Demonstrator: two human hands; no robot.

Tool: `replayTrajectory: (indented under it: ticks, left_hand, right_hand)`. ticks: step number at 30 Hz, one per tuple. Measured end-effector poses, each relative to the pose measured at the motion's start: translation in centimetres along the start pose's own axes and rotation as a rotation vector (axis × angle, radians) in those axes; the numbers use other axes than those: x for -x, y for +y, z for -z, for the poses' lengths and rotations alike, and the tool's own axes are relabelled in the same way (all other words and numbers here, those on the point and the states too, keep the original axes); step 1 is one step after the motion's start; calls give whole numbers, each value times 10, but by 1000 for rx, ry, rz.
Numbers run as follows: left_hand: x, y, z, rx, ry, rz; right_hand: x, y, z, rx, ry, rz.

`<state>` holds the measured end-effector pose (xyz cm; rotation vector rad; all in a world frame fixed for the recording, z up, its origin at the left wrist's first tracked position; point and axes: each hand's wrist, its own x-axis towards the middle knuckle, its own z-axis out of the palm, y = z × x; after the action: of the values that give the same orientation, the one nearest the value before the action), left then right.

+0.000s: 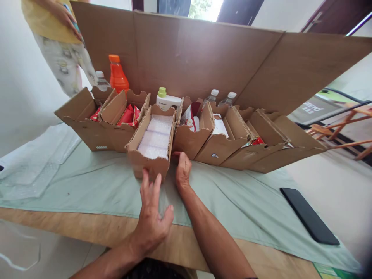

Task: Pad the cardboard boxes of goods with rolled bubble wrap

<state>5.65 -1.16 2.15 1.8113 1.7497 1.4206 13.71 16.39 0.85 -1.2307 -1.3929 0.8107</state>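
Observation:
A narrow open cardboard box (148, 164) filled with bubble-wrapped packs (154, 137) juts out in front of a row of similar boxes. My left hand (152, 213) is open, fingers spread and palm turned towards this box, with its fingertips at the lower front wall. My right hand (183, 168) is just right of the same box, near its side wall. Its fingers are partly bent towards the box and partly hidden; nothing shows in its grasp. I cannot tell whether those fingers touch the cardboard.
Cardboard bins hold red packets (127, 115) and a white carton (220, 126). Behind them stand an orange bottle (118, 77), a white bottle (168, 101) and a tall cardboard panel (203, 58). Bubble wrap (35, 162) lies left, a black phone (309, 215) right. A person (58, 46) stands back left.

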Motion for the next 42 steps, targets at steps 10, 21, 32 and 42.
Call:
replayTrajectory:
  ticks: [10,21,32,42]
  left_hand:
    - [-103,-49,-29,26,-93,-45]
    - [-41,-81,62,-101,-85,177]
    - [-18,-102,80,-67,365,206]
    - [-24,-107,91,583,780,354]
  right_hand:
    - [-8,15,0,-67,18,-100]
    - [13,-11,-4,15,-107,140]
    - [-31,-136,-86,538,-498,347]
    - [53,-141,-12,355,-528,493]
